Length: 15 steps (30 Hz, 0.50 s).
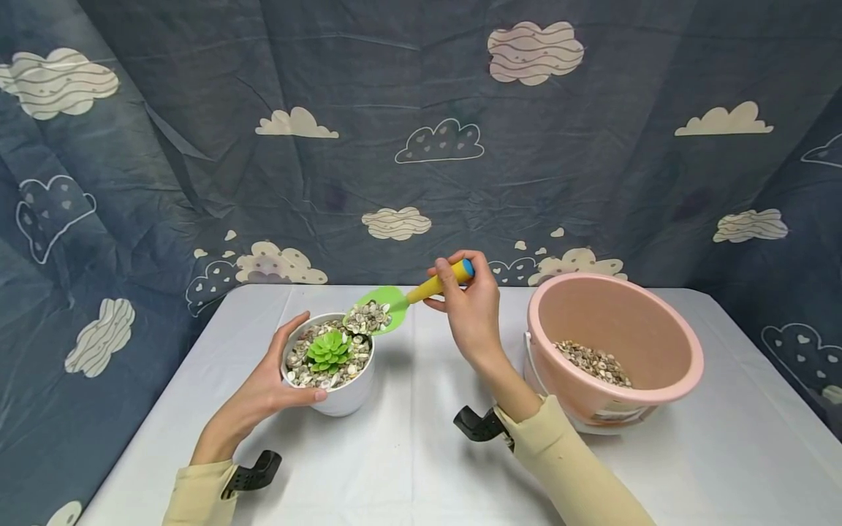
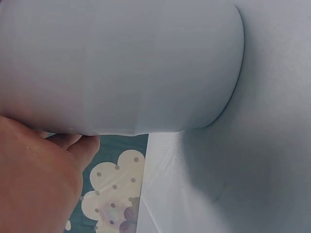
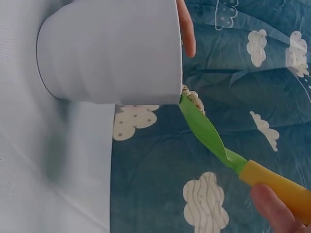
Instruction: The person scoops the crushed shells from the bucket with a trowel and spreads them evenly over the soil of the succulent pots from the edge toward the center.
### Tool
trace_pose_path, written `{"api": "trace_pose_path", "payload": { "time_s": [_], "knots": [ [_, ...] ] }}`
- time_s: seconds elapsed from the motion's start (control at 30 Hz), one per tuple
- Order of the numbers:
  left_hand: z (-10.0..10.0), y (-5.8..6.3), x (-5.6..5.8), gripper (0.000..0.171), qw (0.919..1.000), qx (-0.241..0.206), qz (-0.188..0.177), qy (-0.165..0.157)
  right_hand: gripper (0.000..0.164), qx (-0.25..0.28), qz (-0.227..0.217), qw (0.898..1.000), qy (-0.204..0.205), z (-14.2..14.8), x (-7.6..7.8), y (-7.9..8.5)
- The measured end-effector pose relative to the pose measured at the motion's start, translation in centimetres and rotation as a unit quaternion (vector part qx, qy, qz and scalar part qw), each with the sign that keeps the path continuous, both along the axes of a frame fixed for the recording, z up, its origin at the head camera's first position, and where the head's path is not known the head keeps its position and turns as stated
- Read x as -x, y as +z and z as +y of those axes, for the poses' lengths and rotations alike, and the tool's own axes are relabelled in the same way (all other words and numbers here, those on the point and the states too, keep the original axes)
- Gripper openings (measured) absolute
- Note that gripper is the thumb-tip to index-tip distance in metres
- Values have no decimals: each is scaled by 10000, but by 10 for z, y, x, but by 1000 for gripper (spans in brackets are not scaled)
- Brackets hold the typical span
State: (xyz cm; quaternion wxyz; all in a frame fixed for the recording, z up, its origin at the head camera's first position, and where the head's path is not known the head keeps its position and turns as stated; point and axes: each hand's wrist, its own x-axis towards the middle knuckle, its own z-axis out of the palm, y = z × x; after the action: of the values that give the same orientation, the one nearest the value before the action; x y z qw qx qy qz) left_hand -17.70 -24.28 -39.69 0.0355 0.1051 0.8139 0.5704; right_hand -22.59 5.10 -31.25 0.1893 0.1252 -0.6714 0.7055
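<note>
My left hand (image 1: 266, 383) holds a white flower pot (image 1: 345, 400) by its rim, thumb on the near side and fingers on the far left. A green succulent (image 1: 329, 351) sits in the pot among small shells (image 1: 302, 365). Between the fingers and thumb of my right hand (image 1: 475, 310) is the yellow handle of a garden trowel (image 1: 429, 290). Its green blade bears a heap of small shells (image 1: 368, 317) and tilts down over the pot's right rim. In the right wrist view, the blade tip (image 3: 194, 119) is right at the rim.
A pink bucket (image 1: 615, 321) stands on the right of the white-covered table (image 1: 411, 467), with more small shells (image 1: 595, 363) at its bottom. Behind and beside the table hangs a dark blue cloth (image 1: 368, 88) with a cloud print. Each wrist wears a black camera mount (image 1: 253, 473).
</note>
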Motion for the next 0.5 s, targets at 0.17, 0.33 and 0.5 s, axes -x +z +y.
{"api": "trace_pose_path", "payload": {
  "time_s": [0.17, 0.33, 0.5],
  "knots": [
    [0, 0, 0, 108, 10000, 88, 43, 7, 22, -67, 99, 9999, 3, 0, -3, 2],
    [0, -1, 0, 108, 9999, 102, 28, 20, 22, -153, 275, 9995, 47, -3, -5, 2],
    [1, -1, 0, 110, 10000, 57, -4, 37, 24, -123, 342, 9993, 109, -6, -5, 0]
  ]
}}
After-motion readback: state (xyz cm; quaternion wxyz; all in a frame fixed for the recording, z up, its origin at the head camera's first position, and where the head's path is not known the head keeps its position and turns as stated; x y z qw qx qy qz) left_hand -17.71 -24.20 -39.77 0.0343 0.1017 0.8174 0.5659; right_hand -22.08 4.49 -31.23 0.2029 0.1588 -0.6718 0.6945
